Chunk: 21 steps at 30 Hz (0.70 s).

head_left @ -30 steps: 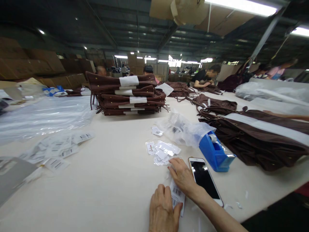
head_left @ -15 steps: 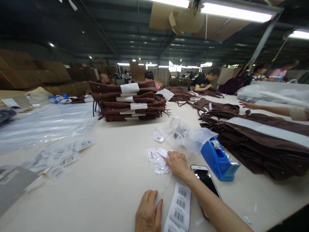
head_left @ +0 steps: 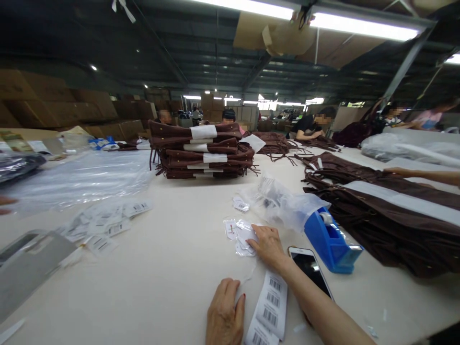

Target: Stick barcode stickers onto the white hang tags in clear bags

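My right hand (head_left: 268,245) is at a small pile of white tags (head_left: 245,234) in clear sleeves. Its thumb and fingertips close on the right edge of one tag; the palm side is hidden. Nearer to me, my left hand (head_left: 224,312) lies on the table with its thumb apart from the fingers, and I see nothing held in it. Right beside that hand runs a strip of barcode labels (head_left: 271,299). Another tag (head_left: 240,204) lies just beyond the pile.
To the right are a phone (head_left: 309,268), a blue tape dispenser (head_left: 332,244), a plastic bag (head_left: 283,203) and brown bags (head_left: 388,215) with a co-worker's hand (head_left: 397,171). Beyond stands a brown bag stack (head_left: 212,160). Labels (head_left: 104,220) and another person's fingers (head_left: 6,205) are left.
The view has turned a little left. My hands stay almost where they were. The co-worker's hand on the right has come down onto the brown bags; someone's fingers now show at the left edge.
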Available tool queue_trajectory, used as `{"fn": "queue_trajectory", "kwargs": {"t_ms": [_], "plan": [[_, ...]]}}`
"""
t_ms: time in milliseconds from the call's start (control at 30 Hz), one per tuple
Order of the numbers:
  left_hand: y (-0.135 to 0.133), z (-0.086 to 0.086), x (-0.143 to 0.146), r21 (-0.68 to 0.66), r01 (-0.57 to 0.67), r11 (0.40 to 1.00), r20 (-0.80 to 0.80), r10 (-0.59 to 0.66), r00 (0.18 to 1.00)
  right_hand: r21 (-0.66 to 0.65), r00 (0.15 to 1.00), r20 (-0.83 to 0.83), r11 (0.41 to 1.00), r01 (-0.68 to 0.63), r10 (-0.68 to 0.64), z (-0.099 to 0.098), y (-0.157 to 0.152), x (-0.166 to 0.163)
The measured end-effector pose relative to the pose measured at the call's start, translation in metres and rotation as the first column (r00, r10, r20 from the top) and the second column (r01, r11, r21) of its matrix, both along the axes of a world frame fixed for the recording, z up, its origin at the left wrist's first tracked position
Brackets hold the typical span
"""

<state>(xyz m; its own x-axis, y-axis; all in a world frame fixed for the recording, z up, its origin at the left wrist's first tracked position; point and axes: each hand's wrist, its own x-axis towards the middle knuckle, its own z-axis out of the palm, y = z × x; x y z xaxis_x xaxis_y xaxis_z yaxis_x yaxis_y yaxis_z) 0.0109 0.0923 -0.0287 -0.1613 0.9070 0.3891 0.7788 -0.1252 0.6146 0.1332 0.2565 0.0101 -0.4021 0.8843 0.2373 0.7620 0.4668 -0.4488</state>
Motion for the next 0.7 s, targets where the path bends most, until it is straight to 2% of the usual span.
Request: {"fn": "queue_trajectory", "kwargs": {"t_ms": [133, 233, 333, 400, 467, 500, 600, 633, 700], "plan": [[0.002, -0.005, 0.003, -0.001, -0.025, 1.000, 0.061, 0.025, 0.998, -0.073, 0.987, -0.157, 0.997, 0.024, -0.035, 0.003, 0.001, -0.002], [0.003, -0.005, 0.005, -0.008, -0.022, 1.000, 0.199, 0.023, 0.980, -0.185, 0.942, -0.324, 0.982, 0.027, -0.087, 0.012, -0.003, -0.002], [0.002, 0.006, 0.005, -0.034, -0.013, 0.999, 0.400, 0.026, 0.916, -0.325, 0.850, -0.508, 0.945, -0.044, -0.136, 0.027, -0.022, -0.003], [0.000, 0.019, 0.003, -0.084, -0.065, 0.994, 0.514, 0.099, 0.852, -0.395, 0.787, -0.597, 0.911, -0.119, -0.156, 0.037, -0.044, -0.005], [-0.002, 0.033, 0.003, -0.102, -0.113, 0.988, 0.570, 0.151, 0.807, -0.470, 0.706, -0.682, 0.854, -0.222, -0.192, 0.043, -0.069, -0.009], [-0.003, 0.040, 0.003, -0.103, -0.107, 0.989, 0.582, 0.147, 0.800, -0.510, 0.639, -0.733, 0.809, -0.291, -0.233, 0.044, -0.081, -0.012], [-0.007, 0.056, 0.004, -0.155, 0.000, 0.988, 0.658, 0.103, 0.746, -0.577, 0.406, -0.815, 0.641, -0.507, -0.412, 0.046, -0.108, -0.020], [-0.008, 0.058, 0.004, -0.189, 0.034, 0.981, 0.706, 0.112, 0.699, -0.579, 0.366, -0.815, 0.597, -0.556, -0.450, 0.045, -0.113, -0.023], [-0.011, 0.060, 0.004, -0.229, 0.073, 0.971, 0.798, 0.144, 0.585, -0.582, 0.368, -0.811, 0.559, -0.591, -0.455, 0.046, -0.116, -0.026]]}}
